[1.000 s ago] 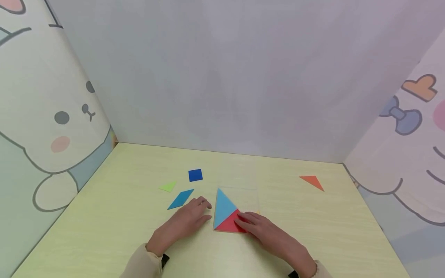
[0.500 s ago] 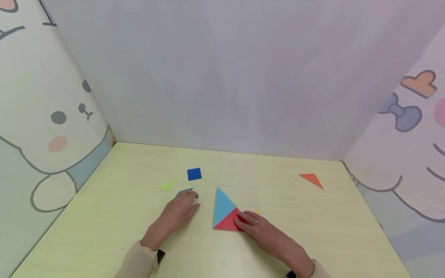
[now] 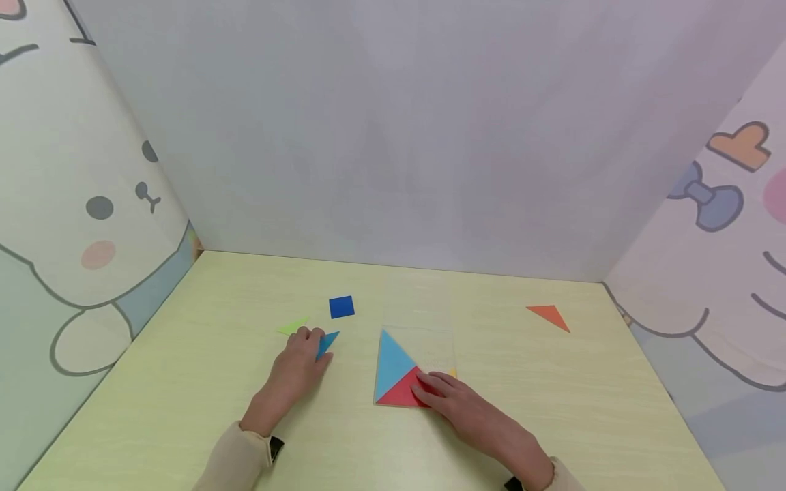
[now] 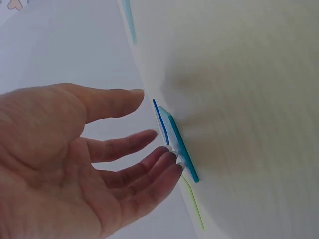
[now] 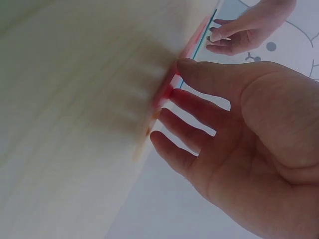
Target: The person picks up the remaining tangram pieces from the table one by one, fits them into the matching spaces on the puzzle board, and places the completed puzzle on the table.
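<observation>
My left hand (image 3: 292,368) reaches low over the teal-blue parallelogram tile (image 3: 327,343) and partly hides it. In the left wrist view the fingertips are right at this tile (image 4: 183,149), while the thumb stands apart from it. With its fingertips, my right hand (image 3: 469,414) rests on the red triangle tile (image 3: 399,391) and covers its right part. Edge to edge with the red one lies a light blue triangle tile (image 3: 391,361). Both sit in the lower left of a clear frame (image 3: 419,329). A small yellow patch (image 3: 453,373) peeks out beyond the right fingers.
Behind the left hand lie a dark blue square tile (image 3: 342,307) and a lime green triangle tile (image 3: 293,327), the latter partly covered. An orange triangle tile (image 3: 550,317) is far right on the pale wooden table (image 3: 602,389). Grey and cartoon-printed sheets enclose the table's back and sides.
My left hand has moved left from beside the light blue triangle to the teal-blue parallelogram. The right hand has stayed on the red triangle.
</observation>
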The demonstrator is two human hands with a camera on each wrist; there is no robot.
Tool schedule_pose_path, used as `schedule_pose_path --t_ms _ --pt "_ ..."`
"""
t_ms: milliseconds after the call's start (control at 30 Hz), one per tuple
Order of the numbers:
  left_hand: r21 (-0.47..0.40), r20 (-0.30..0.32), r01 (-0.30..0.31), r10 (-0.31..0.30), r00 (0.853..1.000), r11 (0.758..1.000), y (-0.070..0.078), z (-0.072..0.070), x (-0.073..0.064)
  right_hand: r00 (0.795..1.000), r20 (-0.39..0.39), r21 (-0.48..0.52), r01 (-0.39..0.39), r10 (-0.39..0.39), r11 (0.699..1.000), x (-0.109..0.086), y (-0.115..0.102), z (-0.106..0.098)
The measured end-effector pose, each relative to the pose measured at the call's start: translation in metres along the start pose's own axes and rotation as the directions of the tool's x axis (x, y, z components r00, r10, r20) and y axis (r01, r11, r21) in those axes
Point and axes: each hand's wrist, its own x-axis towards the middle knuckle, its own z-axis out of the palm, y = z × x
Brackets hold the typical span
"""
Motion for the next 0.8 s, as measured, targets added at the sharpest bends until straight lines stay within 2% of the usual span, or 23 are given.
schedule_pose_path --t_ms 133,300,800 --pt "0.002 -0.007 0.026 -0.026 1.0 1.0 -0.003 -0.003 0.0 1.0 -0.005 -0.002 0.002 -0.002 1.0 0.0 0.0 0.001" --pt "0.008 0.001 0.026 -0.026 1.0 1.0 -0.006 -0.004 0.0 1.0 -0.021 -0.007 0.007 -0.007 1.0 0.0 0.0 0.002" --pt "0.014 0.006 0.072 -0.073 0.997 0.997 -0.011 -0.001 0.006 1.0 -0.018 0.017 -0.001 0.001 1.0 -0.001 0.0 0.0"
